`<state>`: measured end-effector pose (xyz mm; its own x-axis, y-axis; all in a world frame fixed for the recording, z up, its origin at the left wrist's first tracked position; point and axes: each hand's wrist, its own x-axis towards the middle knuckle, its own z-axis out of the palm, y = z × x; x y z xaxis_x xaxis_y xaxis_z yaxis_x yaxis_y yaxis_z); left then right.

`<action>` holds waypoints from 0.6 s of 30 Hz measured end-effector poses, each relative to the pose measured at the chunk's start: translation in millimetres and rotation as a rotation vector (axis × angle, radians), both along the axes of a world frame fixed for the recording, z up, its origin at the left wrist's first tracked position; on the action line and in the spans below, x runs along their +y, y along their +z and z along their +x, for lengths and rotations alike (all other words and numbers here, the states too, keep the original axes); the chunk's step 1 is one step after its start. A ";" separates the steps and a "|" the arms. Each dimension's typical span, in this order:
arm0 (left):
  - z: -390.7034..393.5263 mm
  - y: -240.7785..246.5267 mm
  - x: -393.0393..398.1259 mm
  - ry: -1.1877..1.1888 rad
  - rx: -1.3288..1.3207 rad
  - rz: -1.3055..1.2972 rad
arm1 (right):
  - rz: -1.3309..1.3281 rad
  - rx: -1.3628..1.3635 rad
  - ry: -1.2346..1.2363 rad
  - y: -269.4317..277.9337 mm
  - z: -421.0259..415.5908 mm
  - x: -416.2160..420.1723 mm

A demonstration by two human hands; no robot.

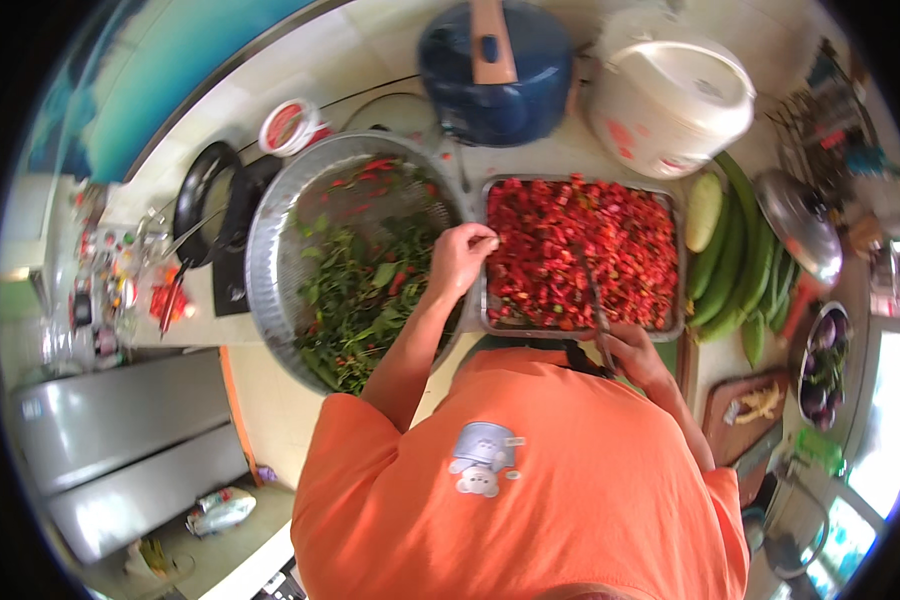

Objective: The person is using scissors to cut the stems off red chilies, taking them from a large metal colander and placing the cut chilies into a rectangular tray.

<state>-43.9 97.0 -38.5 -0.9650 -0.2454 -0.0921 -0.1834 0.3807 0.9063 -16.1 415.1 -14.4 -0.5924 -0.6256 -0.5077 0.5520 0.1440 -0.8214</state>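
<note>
Chopped red chili peppers (562, 255) fill a rectangular metal tray (679, 225) in front of me. My left hand (465, 251) is at the tray's left edge, thumb and fingertips pinched together; whether something small is between them cannot be told. In my right hand (634, 352), at the tray's front edge, is a slim dark metal tool (598, 311), perhaps scissors, its tip among the chilies. Left of the tray sits a large round metal basin (270, 247), holding green leafy stems (367, 277) and several whole red chilies (375, 169). My left forearm passes over its right side.
Behind the tray stand a blue pot (495, 82) and a white rice cooker (667, 105). Green gourds (735, 262), a metal lid (799, 225), a cutting board (720, 435) and a bowl of eggplants (825, 375) lie to the right. A black frying pan (206, 195) is beyond the basin.
</note>
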 end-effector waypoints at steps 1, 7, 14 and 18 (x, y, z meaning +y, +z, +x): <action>6.7 7.3 -23.3 0.041 0.013 -0.104 | -0.027 -0.030 -0.044 -1.3 1.7 2.3; 32.9 -16.7 -167.4 0.168 -0.067 -0.694 | -0.162 -0.049 -0.075 9.2 2.1 -11.5; -74.1 -48.5 -216.2 0.319 0.114 -0.887 | -0.113 -0.100 -0.046 20.4 -7.4 -39.0; -83.9 -68.3 -220.0 0.283 -0.034 -0.989 | -0.086 -0.095 -0.033 28.2 -4.9 -47.3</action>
<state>-127.8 -123.0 -106.8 -0.8606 -0.4446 0.2484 -0.4022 0.8926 0.2038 -21.0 367.8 13.9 -0.5651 -0.6498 -0.5084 0.6314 0.0559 -0.7734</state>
